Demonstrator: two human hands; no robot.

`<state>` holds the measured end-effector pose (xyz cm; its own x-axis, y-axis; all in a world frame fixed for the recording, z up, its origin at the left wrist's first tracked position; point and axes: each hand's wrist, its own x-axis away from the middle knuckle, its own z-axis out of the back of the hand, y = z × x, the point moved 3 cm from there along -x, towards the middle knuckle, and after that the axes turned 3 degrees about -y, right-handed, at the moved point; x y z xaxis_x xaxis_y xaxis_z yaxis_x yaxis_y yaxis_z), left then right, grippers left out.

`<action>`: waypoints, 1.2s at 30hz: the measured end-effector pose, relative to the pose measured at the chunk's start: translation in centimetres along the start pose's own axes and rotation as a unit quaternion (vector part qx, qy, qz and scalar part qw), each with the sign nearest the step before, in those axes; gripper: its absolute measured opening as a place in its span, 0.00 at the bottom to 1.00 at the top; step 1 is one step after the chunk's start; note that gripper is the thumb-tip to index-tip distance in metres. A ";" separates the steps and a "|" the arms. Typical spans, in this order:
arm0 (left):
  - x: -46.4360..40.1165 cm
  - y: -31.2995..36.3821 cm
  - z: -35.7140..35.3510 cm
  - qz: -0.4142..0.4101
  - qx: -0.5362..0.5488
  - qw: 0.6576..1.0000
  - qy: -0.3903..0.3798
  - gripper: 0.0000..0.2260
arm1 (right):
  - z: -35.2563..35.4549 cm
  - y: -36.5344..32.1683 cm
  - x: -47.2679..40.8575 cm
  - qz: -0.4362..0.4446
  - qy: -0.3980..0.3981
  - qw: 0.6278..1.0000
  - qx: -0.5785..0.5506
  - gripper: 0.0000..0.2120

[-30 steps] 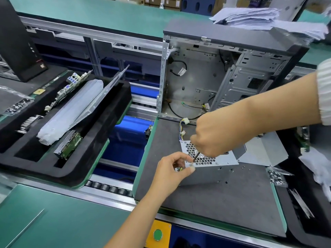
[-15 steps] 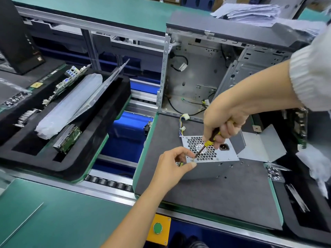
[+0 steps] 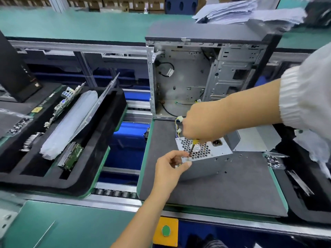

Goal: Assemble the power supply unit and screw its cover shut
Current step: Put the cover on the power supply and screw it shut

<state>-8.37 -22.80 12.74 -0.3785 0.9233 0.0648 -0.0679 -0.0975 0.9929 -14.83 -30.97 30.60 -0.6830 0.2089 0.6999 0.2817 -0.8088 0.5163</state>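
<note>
A silver power supply unit [image 3: 215, 154] with a honeycomb grille lies on the grey foam mat [image 3: 232, 190]. My right hand [image 3: 202, 124] grips a yellow-handled screwdriver [image 3: 192, 147] from above, its tip at the front left corner of the grille face. My left hand [image 3: 172, 165] pinches that same corner, thumb and fingers at the screwdriver tip. Yellow and black wires [image 3: 178, 125] run from the unit's back. A loose grey metal cover piece [image 3: 256, 140] lies just right of the unit.
An open computer case [image 3: 188, 81] stands behind the mat. A bag of screws [image 3: 273, 161] lies at the mat's right edge. At left, a black foam tray [image 3: 100, 140] holds a circuit board, a wrapped part and a drive. Papers [image 3: 232, 11] are stacked on the case.
My right hand has shifted back over the unit and the screwdriver now stands steeper on the front left corner. My left hand keeps its pinch there. The camera has tilted slightly.
</note>
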 end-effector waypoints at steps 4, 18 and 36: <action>-0.3 0.0 0.1 -0.008 0.003 1.000 0.002 0.13 | 0.1 -1.6 0.4 0.036 0.073 0.996 0.042 0.17; -0.4 -0.1 -0.3 0.028 0.056 0.998 -0.002 0.13 | -13.4 2.7 0.0 -0.175 0.034 0.635 -0.751 0.18; -2.7 1.4 -1.7 0.202 0.039 0.969 -0.139 0.17 | -21.0 -0.8 -3.1 -0.165 0.129 0.439 -0.874 0.22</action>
<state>-9.03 -26.09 13.81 -0.0959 0.8808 0.4637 0.1074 -0.4540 0.8845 -27.08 -42.49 17.71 -0.6087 0.5864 0.5344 -0.6555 0.0078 -0.7552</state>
